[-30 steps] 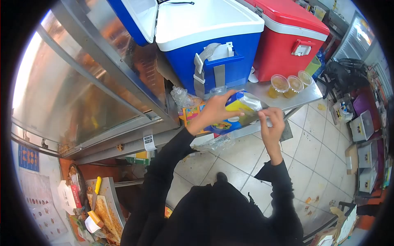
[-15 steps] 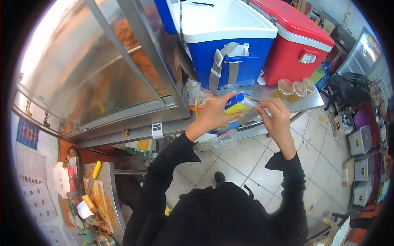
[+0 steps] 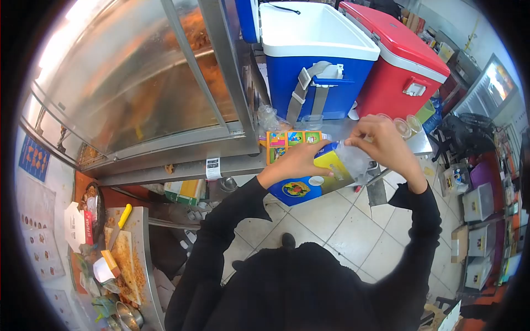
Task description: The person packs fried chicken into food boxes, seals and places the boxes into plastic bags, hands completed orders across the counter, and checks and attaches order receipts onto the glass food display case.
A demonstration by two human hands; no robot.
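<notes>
My left hand (image 3: pixel 292 165) is closed round a blue and yellow cardboard box (image 3: pixel 303 188), tilted above the edge of the steel table. Thin clear plastic, seemingly a plastic bag (image 3: pixel 356 161), sticks out of the box's right end. The fingertips of my right hand (image 3: pixel 386 144) pinch the top of this plastic. Just behind my left hand is an orange packet with colourful pictures (image 3: pixel 277 139). Crumpled clear plastic (image 3: pixel 270 118) and a small clear container (image 3: pixel 312 121) sit further back, near the blue cooler.
An open blue cooler (image 3: pixel 287 83) and a closed red cooler (image 3: pixel 386 83) stand on the table. Lidded cups (image 3: pixel 413 123) are partly hidden by my right hand. A steel-framed glass cabinet (image 3: pixel 138 99) rises at left. Below it, a yellow-handled knife (image 3: pixel 125 215) lies on a messy worktop.
My right hand has moved right, drawing more clear plastic from the box's end. The box has turned, so more of its blue and yellow face shows. The view has shifted slightly.
</notes>
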